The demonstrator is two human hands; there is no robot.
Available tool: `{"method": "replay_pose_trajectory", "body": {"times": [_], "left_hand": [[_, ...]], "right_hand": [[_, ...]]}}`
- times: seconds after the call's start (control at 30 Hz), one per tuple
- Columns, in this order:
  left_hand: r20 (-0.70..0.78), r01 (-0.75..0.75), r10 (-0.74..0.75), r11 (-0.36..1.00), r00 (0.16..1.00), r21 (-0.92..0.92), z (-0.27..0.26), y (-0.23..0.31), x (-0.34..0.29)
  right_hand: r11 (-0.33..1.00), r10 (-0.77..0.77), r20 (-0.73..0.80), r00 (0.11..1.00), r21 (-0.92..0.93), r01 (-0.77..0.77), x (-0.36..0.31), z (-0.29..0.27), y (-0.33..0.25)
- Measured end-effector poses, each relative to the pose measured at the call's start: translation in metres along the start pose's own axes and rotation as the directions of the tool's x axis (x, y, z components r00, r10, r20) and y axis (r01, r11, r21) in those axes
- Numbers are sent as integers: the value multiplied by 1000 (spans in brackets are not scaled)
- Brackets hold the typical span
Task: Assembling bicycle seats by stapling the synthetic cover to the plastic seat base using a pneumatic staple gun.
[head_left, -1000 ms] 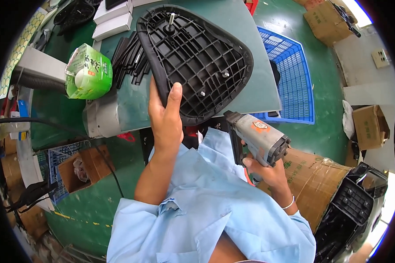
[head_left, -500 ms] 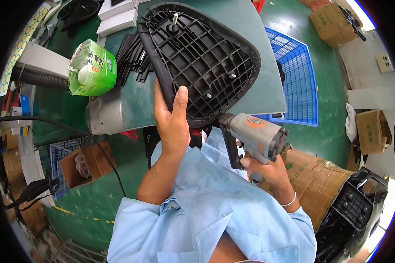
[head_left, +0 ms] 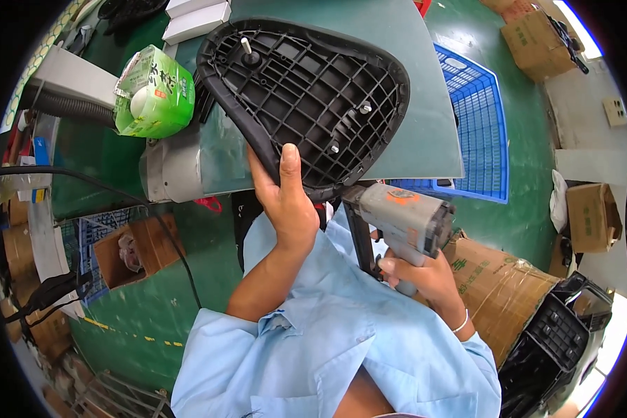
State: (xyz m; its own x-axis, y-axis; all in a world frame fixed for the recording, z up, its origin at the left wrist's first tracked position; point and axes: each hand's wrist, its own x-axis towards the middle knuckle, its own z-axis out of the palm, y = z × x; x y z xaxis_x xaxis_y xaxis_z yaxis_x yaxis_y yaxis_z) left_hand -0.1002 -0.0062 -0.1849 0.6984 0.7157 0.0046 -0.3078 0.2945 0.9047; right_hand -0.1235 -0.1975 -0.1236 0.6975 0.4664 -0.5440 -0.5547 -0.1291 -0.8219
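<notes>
A black seat (head_left: 306,97), with a ribbed plastic underside and several metal studs, is tilted up over the near edge of the table. My left hand (head_left: 289,205) grips its lower left rim, thumb on the underside and fingers behind. A grey staple gun (head_left: 400,216) is held by its handle in my right hand (head_left: 425,275). The gun's nose is right at the seat's near rim; I cannot tell whether it touches. Some of my right fingers are hidden behind the handle.
The green table (head_left: 425,132) carries white boxes (head_left: 198,21) at the back and black strips (head_left: 203,97) mostly behind the seat. A green carton (head_left: 157,94) stands left. A blue crate (head_left: 481,125) and a large cardboard box (head_left: 498,285) are right. A black cable (head_left: 167,240) hangs left.
The seat has turned counterclockwise, its far end swinging left and nearer, now covering most of the black strips. My left hand turned with it. The staple gun stays by the near rim.
</notes>
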Motion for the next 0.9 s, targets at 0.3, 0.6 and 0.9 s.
{"method": "replay_pose_trajectory", "body": {"times": [0.3,0.6,0.9], "left_hand": [[-62,12,-13,1000,998,-24,-9,-11,-9],[-86,6,-17,992,996,-127,-21,-14,-13],[230,485,-461,872,857,-60,-25,28,42]], "right_hand": [[1000,-9,6,1000,16,8,-7,7,-2],[995,101,71,992,-30,-99,-1,10,-2],[996,-73,81,994,-53,77,1,-12,5]]}}
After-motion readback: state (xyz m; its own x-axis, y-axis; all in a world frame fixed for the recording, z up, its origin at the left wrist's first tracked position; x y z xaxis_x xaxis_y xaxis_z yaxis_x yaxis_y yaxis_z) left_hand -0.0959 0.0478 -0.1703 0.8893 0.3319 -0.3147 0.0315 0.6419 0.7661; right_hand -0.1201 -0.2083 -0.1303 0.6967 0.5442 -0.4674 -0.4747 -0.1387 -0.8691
